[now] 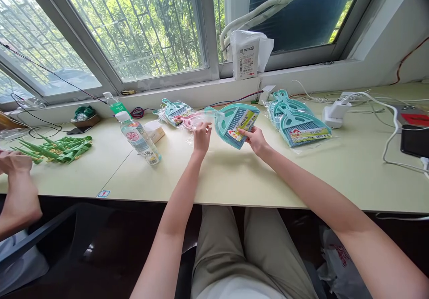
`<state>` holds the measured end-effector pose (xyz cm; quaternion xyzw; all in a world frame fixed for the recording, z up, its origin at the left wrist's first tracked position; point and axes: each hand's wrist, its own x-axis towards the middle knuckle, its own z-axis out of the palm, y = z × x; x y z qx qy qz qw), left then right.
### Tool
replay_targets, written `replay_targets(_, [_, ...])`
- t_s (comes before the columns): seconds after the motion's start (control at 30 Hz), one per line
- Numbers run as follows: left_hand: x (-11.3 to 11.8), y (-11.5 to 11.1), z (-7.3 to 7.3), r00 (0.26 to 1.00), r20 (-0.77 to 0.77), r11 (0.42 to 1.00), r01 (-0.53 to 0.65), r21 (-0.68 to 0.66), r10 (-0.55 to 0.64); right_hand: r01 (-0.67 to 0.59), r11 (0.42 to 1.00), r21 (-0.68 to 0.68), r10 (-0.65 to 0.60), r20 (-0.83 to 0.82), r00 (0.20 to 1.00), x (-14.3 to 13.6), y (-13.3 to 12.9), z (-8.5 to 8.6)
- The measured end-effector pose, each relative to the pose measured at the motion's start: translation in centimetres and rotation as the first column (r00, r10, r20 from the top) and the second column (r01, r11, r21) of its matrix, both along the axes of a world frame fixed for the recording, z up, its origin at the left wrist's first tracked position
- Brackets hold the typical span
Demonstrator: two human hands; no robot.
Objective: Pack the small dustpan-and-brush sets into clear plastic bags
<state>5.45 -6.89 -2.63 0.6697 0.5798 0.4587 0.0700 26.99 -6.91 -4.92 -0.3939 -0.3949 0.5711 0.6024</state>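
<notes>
A teal dustpan and brush set with a colourful label is tilted above the table, its handle end pointing left. My right hand grips its lower right edge, thumb over the label. My left hand is closed just left of the set, fingers pinched at clear plastic near the handle; what exactly they hold is too small to tell. Behind my left hand lie a pink item and a wrapped teal set. Several more wrapped teal sets are piled to the right.
Two bottles stand left of my left hand, near a small box. Green items and another person's hand are at far left. Chargers, white cables and a black phone lie right. A white package sits on the sill.
</notes>
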Motion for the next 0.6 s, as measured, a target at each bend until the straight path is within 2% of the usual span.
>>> replay_targets(0.07, [0.6,0.2,-0.6,0.999,-0.042,0.998,0.022,-0.056,-0.025,-0.015,0.999,0.029,0.015,0.027,1.0,0.0,-0.1,0.2])
replay_targets(0.23, [-0.8,0.8,-1.5,0.982,-0.13,0.97,-0.163,-0.179,0.14,0.028,0.994,0.108,-0.026,-0.02,0.999,0.8,-0.2,1.4])
replay_targets(0.3, [-1.3,1.0,-1.5,0.976,-0.124,0.962,-0.199,-0.189,0.177,-0.014,0.992,0.124,0.018,-0.031,0.999,1.2,-0.2,1.8])
replay_targets(0.4, [-2.0,1.5,-1.5,0.982,0.033,0.958,-0.175,-0.227,0.187,-0.163,0.986,0.033,0.16,0.081,0.984,1.8,-0.1,1.8])
replay_targets(0.47, [-2.6,1.8,-1.4,0.956,0.183,0.952,-0.181,-0.245,0.229,-0.206,0.977,-0.059,0.213,0.169,0.962,2.0,0.2,1.5])
replay_targets(0.53, [-3.1,2.0,-1.2,0.903,0.32,0.949,-0.224,-0.223,0.288,-0.16,0.981,-0.114,0.182,0.217,0.959,2.1,0.5,1.0])
replay_targets(0.6, [-3.0,2.0,-1.0,0.855,0.431,0.956,-0.233,-0.177,0.288,-0.068,0.988,-0.135,0.099,0.237,0.966,2.1,0.7,0.7])
